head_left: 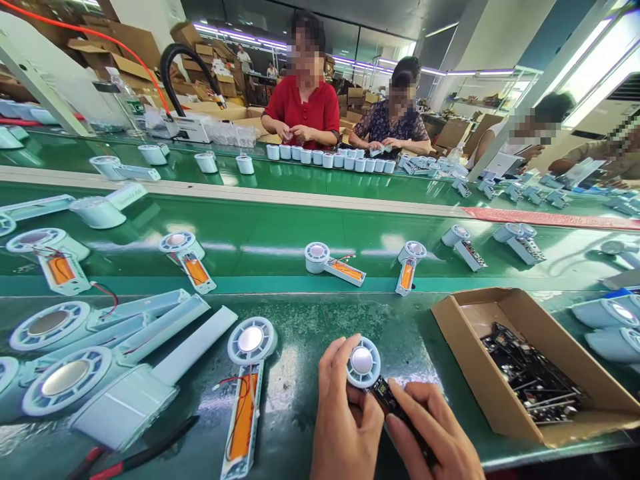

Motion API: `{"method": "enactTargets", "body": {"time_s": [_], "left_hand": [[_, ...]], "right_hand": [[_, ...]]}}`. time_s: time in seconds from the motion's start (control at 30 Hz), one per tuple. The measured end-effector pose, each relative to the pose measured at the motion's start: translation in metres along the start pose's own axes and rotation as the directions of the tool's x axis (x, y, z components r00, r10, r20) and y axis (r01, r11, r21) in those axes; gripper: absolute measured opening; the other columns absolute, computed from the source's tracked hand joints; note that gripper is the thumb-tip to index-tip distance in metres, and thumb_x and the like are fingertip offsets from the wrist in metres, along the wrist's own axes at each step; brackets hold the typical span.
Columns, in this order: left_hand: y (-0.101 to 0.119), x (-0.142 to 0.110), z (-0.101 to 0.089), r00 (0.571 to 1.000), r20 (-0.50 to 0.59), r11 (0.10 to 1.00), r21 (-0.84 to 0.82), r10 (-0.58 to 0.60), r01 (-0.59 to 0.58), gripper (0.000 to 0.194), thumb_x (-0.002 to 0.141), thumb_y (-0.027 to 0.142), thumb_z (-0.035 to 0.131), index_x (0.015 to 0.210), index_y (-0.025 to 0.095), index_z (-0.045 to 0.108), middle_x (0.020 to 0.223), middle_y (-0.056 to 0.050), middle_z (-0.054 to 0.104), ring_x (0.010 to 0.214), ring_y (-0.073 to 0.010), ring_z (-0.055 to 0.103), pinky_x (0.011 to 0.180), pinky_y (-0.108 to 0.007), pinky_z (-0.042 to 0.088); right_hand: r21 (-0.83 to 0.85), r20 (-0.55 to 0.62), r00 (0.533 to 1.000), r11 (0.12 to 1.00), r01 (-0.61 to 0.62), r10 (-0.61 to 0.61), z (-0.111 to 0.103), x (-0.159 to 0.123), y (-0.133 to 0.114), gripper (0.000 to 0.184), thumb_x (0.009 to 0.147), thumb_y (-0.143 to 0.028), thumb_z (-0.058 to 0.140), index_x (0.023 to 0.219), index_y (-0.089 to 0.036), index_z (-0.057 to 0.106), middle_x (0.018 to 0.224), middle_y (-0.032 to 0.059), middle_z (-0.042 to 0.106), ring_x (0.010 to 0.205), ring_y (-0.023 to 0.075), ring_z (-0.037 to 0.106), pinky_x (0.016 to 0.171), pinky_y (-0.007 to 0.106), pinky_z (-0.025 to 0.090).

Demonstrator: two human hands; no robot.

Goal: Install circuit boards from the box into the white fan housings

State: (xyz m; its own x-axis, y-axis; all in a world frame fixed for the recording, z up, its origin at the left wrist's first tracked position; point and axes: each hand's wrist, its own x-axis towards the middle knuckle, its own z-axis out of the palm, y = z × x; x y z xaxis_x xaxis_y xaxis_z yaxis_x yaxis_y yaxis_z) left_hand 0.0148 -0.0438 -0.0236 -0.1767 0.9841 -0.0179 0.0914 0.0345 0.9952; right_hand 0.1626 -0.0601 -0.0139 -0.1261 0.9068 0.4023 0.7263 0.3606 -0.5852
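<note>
My left hand [345, 417] is closed around the round head of a light blue handheld fan [362, 361], whose silver centre disc faces up. A black circuit board [384, 395] lies along the fan's handle. The fingers of my right hand [437, 427] grip the board and handle from the other side, covering most of them. Left of my hands lies another handheld fan [251, 340], its opened handle showing an orange battery [243, 413] and thin wires. To the right, a cardboard box [473, 360] holds many black circuit boards [535, 377].
Several light blue fans [70, 380] are piled at the left, near a black cable [155, 447]. Beyond the bench, a green conveyor belt [260, 227] carries spaced fans. Across it, people [303, 107] work behind a row of fan parts [327, 160]. More fans [613, 313] sit right of the box.
</note>
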Motion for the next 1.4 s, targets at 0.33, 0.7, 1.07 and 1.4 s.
{"method": "enactTargets", "body": {"time_s": [0.33,0.7,1.07,1.4], "left_hand": [[-0.008,-0.003,-0.016,0.986,0.162,0.997,-0.06,-0.041,0.051,0.057,0.098,0.032,0.046,0.154,0.04,0.036,0.162,-0.008,0.029,0.086,-0.0193,0.069,0.085,-0.042,0.062],[0.003,0.0,-0.011,0.988,0.125,0.996,0.009,-0.088,0.088,0.061,0.092,0.03,0.061,0.149,0.041,0.04,0.16,-0.006,0.028,0.087,-0.0161,0.065,0.085,-0.036,0.059],[0.012,0.007,-0.007,0.996,0.054,0.988,0.142,-0.067,0.058,0.061,0.086,0.028,0.068,0.141,0.043,0.048,0.147,-0.003,0.04,0.07,-0.0098,0.059,0.071,-0.033,0.061],[0.016,0.006,-0.011,0.995,0.099,0.993,0.12,0.001,-0.013,0.058,0.09,0.032,0.066,0.143,0.041,0.046,0.155,-0.004,0.037,0.103,-0.0192,0.067,0.083,-0.031,0.061]], "right_hand": [[-0.075,-0.013,0.998,0.995,0.067,-0.068,0.011,-0.007,0.0,0.034,0.103,-0.033,0.052,0.132,-0.024,0.066,0.108,0.0113,0.069,0.096,0.0232,0.075,0.081,0.028,0.065],[-0.094,0.006,0.991,0.987,0.13,-0.13,0.018,-0.011,0.008,0.039,0.101,-0.025,0.055,0.14,-0.023,0.059,0.108,0.0128,0.068,0.096,0.0244,0.071,0.082,0.036,0.064],[0.353,0.446,0.877,0.867,-0.353,0.175,-0.051,-0.008,0.034,0.036,0.105,-0.034,0.045,0.134,-0.026,0.064,0.094,0.0042,0.068,0.071,0.0143,0.067,0.068,0.024,0.059],[0.457,0.566,0.818,0.787,-0.414,0.102,-0.04,0.012,0.019,0.034,0.098,-0.039,0.056,0.126,-0.025,0.068,0.106,0.0048,0.068,0.053,0.0082,0.058,0.046,0.018,0.047]]}}
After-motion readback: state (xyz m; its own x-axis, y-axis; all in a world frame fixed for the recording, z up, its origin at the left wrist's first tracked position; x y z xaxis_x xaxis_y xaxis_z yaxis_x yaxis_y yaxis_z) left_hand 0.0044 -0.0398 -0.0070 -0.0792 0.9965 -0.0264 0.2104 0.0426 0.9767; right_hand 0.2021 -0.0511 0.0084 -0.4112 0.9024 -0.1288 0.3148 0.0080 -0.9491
